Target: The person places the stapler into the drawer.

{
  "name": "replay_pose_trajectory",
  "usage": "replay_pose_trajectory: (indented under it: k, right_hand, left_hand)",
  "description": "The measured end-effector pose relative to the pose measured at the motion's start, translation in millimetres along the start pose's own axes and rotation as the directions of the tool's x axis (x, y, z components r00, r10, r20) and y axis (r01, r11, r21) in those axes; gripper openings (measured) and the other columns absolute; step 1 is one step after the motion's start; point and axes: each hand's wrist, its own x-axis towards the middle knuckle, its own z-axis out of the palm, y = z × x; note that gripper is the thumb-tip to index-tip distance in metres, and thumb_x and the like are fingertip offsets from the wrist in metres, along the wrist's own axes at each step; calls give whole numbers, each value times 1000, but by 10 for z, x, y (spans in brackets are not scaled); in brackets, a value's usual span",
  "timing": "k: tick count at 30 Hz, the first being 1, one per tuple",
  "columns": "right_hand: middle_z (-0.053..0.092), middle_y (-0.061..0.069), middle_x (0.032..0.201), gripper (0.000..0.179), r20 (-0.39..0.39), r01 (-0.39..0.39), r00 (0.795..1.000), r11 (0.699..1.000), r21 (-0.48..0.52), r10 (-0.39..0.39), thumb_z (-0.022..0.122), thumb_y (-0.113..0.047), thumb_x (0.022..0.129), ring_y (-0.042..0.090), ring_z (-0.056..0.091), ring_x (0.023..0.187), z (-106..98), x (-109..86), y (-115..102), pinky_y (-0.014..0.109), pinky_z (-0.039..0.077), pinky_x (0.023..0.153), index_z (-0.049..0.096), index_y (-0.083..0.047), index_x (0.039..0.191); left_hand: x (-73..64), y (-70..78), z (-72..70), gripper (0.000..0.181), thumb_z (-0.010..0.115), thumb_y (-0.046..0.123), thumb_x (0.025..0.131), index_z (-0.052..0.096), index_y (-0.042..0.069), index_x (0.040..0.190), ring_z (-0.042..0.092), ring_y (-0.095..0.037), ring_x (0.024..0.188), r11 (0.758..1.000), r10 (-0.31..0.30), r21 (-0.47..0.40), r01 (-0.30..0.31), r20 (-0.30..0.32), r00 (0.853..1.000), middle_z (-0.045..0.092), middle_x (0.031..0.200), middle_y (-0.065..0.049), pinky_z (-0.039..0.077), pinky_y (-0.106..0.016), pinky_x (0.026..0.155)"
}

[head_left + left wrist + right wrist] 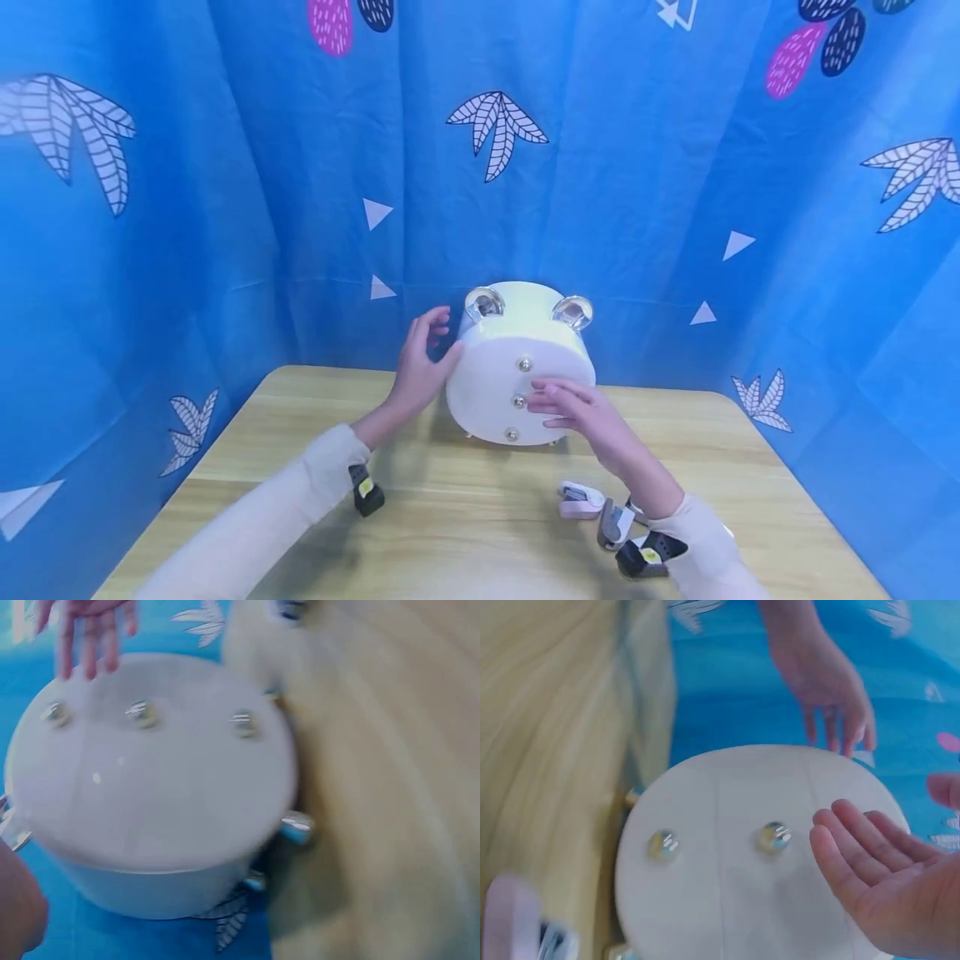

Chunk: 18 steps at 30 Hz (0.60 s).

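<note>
A white rounded desktop drawer box point(480, 383) stands on short legs at the back of the table, with three gold knobs point(519, 402) down its front and two shiny ear-shaped pieces point(573, 312) on top. My left hand point(420, 367) is at the box's left side, fingers loosely bent, thumb near the front edge. Before the knobs hovers my right hand point(581, 412), fingers extended and nothing in it. The right wrist view shows the right palm point(885, 885) beside a knob point(775, 837).
Several small staplers, among them a pink and white one point(581, 500) and a grey one point(615, 525), lie near the right forearm. Wood-grain tabletop point(450, 533) lies in front of the box. A blue patterned curtain point(637, 208) hangs close behind and on both sides.
</note>
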Motion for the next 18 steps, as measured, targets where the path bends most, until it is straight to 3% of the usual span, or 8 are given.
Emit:
replay_pose_trajectory:
  k: [4, 9, 12, 18]
  right_hand:
    - [58, 22, 144, 58, 76, -112, 992, 975, 194, 99, 44, -34, 109, 27, 64, 128, -45, 93, -69, 35, 54, 104, 39, 6, 151]
    - [59, 15, 146, 59, 141, -233, 970, 915, 330, 196, 42, -35, 110, 25, 62, 131, -67, 207, -62, 45, 42, 117, 34, 4, 153]
    - [63, 11, 142, 60, 154, -288, 957, 885, 367, 247, 42, -37, 110, 23, 62, 131, -65, 270, -50, 47, 37, 121, 34, 3, 154]
    - [66, 10, 138, 63, 163, -340, 940, 841, 421, 298, 44, -40, 109, 22, 64, 127, -44, 358, -95, 47, 34, 123, 36, 5, 152]
  left_hand:
    - [287, 42, -10, 64, 68, 12, 96, 39, 7, 153, 51, -39, 135, 979, -172, -93, 180, 88, 981, 55, 144, -20, 40, -59, 115]
    - [500, 23, 28, 51, 71, 10, 95, 55, 7, 143, 59, -33, 132, 940, -286, -142, 310, 168, 944, 64, 137, -19, 47, -50, 112]
    - [570, -18, 46, 47, 72, 8, 93, 60, 7, 138, 64, -32, 125, 929, -309, -147, 338, 190, 932, 68, 132, -18, 51, -45, 108]
    - [675, -122, 40, 48, 74, 3, 90, 62, 2, 136, 66, -33, 121, 921, -315, -166, 352, 213, 925, 69, 128, -22, 52, -44, 107]
